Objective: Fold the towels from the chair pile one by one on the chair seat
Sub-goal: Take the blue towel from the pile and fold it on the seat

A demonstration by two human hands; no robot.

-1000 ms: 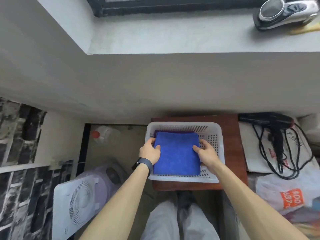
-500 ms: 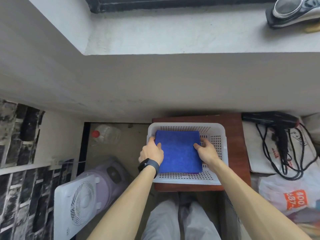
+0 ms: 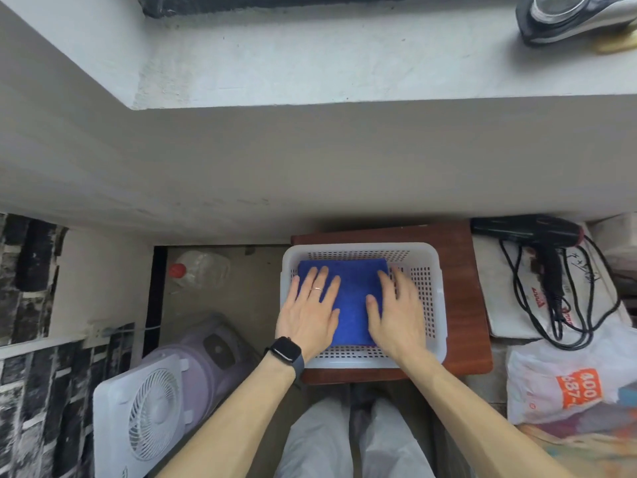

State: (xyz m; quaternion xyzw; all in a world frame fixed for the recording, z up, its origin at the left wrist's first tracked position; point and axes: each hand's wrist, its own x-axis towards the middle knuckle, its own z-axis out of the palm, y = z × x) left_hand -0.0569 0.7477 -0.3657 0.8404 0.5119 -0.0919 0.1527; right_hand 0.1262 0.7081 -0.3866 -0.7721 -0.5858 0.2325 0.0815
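Folded blue towel (image 3: pixel 355 298) lies flat inside white perforated basket (image 3: pixel 432 305), which sits on the brown chair seat (image 3: pixel 465 288). Left hand (image 3: pixel 310 312) & right hand (image 3: pixel 396 315) both rest on the towel, palms down, fingers spread, gripping nothing. Hair dryer (image 3: pixel 537 236) at 3 o'clock of basket, white fan (image 3: pixel 148 419) at 8.

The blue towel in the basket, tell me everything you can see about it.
The blue towel is a bright, fuzzy-looking cloth folded into a neat rectangle. It lies flat inside the white plastic basket, toward its left side, leaving the perforated floor bare on the right. The left hand and right hand rest palm down on it, fingers spread. Whatever lies beneath it is hidden.
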